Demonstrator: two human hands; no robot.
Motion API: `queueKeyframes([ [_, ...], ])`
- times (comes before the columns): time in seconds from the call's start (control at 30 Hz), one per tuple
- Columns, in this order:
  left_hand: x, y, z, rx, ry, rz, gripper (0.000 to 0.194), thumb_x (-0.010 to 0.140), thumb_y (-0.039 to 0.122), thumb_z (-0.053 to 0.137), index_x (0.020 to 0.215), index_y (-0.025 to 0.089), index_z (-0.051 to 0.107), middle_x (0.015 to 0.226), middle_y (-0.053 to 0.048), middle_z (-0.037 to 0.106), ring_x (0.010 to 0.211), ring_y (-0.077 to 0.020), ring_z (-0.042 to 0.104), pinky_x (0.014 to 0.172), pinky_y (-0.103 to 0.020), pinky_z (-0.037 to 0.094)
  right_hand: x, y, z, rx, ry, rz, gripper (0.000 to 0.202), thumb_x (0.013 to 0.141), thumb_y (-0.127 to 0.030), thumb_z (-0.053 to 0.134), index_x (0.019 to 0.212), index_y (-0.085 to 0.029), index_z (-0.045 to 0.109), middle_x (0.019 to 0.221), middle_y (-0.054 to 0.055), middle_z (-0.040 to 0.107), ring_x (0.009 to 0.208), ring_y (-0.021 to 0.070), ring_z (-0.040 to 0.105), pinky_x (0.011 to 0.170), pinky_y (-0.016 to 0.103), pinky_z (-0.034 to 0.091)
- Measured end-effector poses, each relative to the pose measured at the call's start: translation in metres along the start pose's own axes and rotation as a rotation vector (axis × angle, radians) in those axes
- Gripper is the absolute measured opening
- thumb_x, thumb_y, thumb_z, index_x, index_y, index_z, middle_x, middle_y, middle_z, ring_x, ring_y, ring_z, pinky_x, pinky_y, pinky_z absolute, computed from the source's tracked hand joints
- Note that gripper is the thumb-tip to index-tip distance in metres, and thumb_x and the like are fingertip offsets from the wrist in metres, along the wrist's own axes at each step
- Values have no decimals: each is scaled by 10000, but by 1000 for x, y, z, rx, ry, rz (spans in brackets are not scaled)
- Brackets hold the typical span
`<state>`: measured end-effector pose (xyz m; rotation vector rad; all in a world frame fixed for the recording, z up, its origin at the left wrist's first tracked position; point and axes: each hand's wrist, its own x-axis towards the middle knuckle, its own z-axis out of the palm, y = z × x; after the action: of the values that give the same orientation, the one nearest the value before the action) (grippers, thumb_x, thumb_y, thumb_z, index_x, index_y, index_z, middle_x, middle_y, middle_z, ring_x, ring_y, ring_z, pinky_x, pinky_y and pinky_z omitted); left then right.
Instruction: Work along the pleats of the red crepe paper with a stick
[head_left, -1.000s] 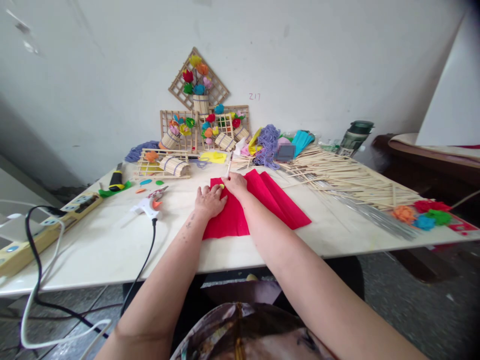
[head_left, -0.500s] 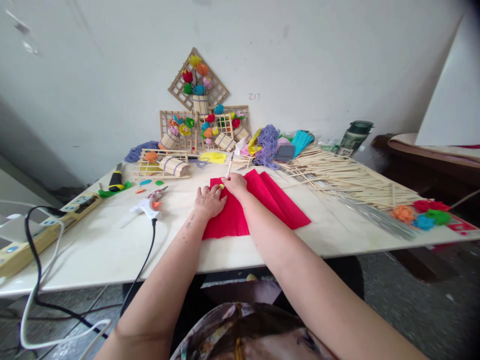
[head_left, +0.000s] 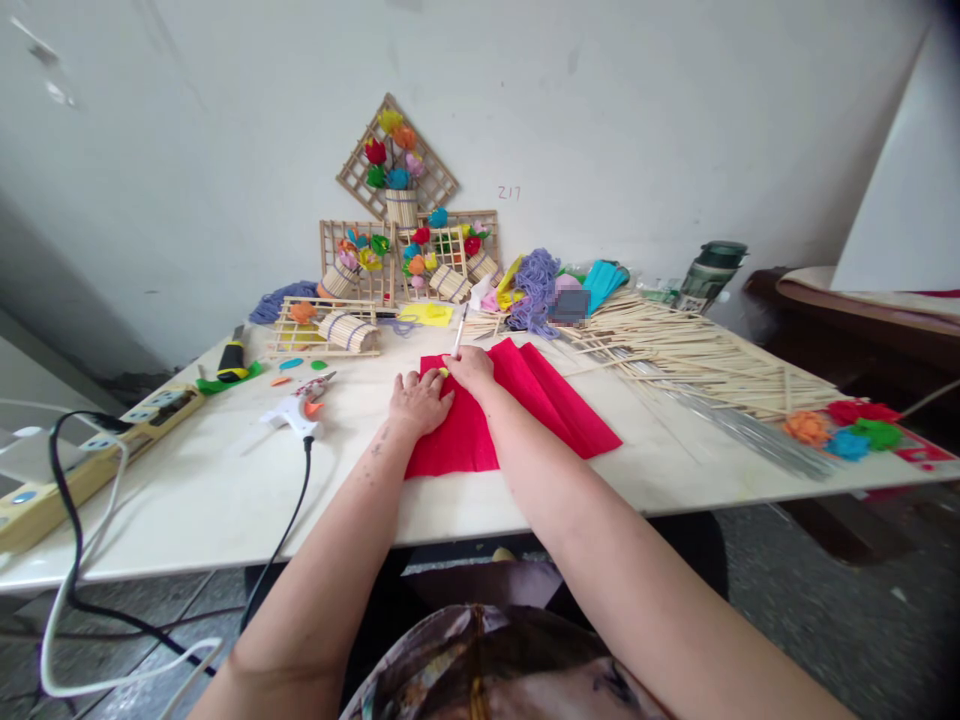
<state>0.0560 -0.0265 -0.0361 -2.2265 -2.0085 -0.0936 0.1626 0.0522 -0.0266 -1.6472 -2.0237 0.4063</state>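
Pinching wht pen (head_left: 458,335), R fingers (head_left: 460,360) nr far edge of red sheet (head_left: 450,450); L fingers (head_left: 413,381) spread, room twd glue gun (head_left: 295,412).

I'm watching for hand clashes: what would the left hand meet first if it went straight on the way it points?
Beyond the yellow piece beside it, the left hand would likely meet the right hand first, just ahead and rightward, holding the pen. Exact depth is unclear.
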Motion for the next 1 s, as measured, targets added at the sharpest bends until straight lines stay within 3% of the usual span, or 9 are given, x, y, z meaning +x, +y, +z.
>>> queueKeyframes([
  [0.37, 0, 0, -1, 1, 8, 2, 529, 847, 474, 219, 1286, 247, 408, 1369, -14, 391, 1194, -290, 345, 1004, -500, 203, -2, 2, 0, 55, 46, 6, 355, 805, -460, 420, 945, -228, 649, 972, 51, 665, 903, 178, 598, 717, 235, 429],
  [1.0, 0, -3, 0, -15, 11, -3, 515, 850, 488, 232, 1289, 277, 400, 1378, 10, 381, 1185, -270, 355, 987, -434, 244, -4, 2, -2, 73, -1, -43, 308, 751, -471, 492, 855, -245, 674, 909, 16, 680, 865, 167, 602, 701, 227, 424],
])
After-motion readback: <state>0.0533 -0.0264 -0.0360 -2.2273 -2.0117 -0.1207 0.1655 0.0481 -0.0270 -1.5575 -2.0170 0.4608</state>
